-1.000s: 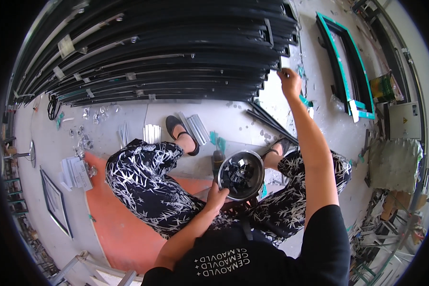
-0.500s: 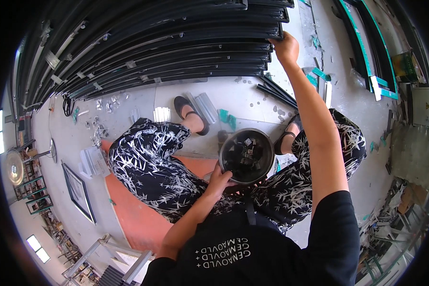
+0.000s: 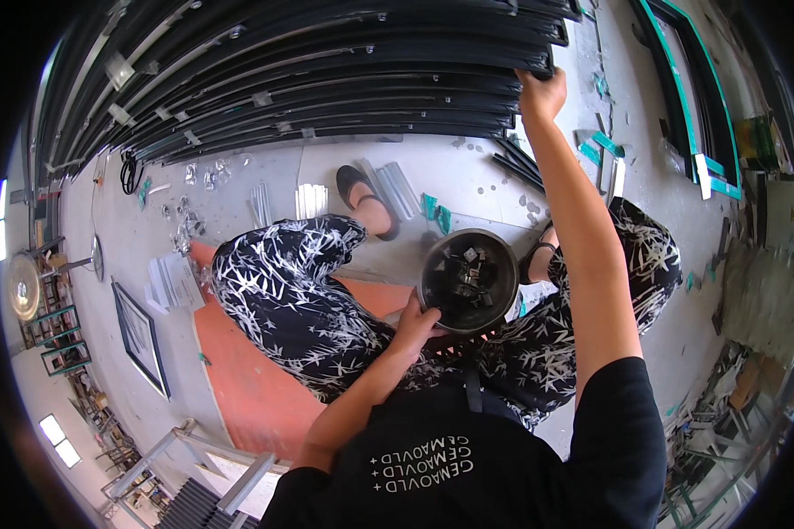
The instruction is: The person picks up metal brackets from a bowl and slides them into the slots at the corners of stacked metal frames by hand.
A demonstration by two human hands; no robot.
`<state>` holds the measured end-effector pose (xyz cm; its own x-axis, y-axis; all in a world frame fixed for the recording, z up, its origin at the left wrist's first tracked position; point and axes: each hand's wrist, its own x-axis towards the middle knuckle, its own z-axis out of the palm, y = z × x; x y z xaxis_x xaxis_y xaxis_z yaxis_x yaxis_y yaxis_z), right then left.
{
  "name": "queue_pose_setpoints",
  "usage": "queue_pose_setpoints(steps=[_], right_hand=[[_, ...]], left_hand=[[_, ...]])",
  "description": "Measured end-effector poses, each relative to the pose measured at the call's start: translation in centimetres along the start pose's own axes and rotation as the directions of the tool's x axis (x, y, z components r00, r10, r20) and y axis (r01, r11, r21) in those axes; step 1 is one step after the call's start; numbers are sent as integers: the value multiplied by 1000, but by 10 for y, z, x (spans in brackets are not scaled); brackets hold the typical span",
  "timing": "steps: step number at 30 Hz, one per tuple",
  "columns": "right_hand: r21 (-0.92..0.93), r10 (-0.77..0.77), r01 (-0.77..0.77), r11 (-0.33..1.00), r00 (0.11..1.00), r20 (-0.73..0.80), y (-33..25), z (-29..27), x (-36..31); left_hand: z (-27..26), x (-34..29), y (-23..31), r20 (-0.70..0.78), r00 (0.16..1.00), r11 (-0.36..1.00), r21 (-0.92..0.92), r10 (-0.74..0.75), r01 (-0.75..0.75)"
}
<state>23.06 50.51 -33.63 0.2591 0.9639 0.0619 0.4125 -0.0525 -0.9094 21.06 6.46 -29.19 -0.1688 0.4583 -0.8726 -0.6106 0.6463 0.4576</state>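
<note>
My left hand point(image 3: 416, 328) grips the near left rim of a round dark metal bowl point(image 3: 503, 309), thumb over the edge. Small black and silver pieces point(image 3: 469, 273) lie inside the bowl, too small to name surely. With the arm stretched forward, my right hand point(image 3: 543, 95) has its fingers closed against the right end of one of the stacked black frames point(image 3: 397, 63). The frame's end hides the fingertips, so whether a small part is between them is hidden.
Black bars point(image 3: 519, 166) lie under the stack's right end. Silver strips point(image 3: 390, 189) lie beside my left foot. An orange-red board point(image 3: 256, 388) covers floor at left. Green-edged frames point(image 3: 679, 97) lie at far right. A metal trestle point(image 3: 247, 485) stands at lower left.
The view has shifted slightly, so the bowl and stack sit differently in it. My right hand stays at the frame's end, and my left hand still holds the bowl.
</note>
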Motion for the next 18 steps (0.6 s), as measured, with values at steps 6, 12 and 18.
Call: queue_pose_setpoints(steps=[6, 12, 18], right_hand=[[189, 79, -97, 977, 991, 104, 12, 26, -19], [224, -91, 50, 973, 980, 178, 39, 52, -19], [211, -47, -20, 977, 950, 308, -18, 114, -75]], left_hand=[[-6, 7, -10, 48, 999, 999, -44, 24, -22], [-3, 27, -38, 86, 983, 987, -3, 160, -160], [-10, 35, -48, 17, 935, 922, 162, 354, -352]])
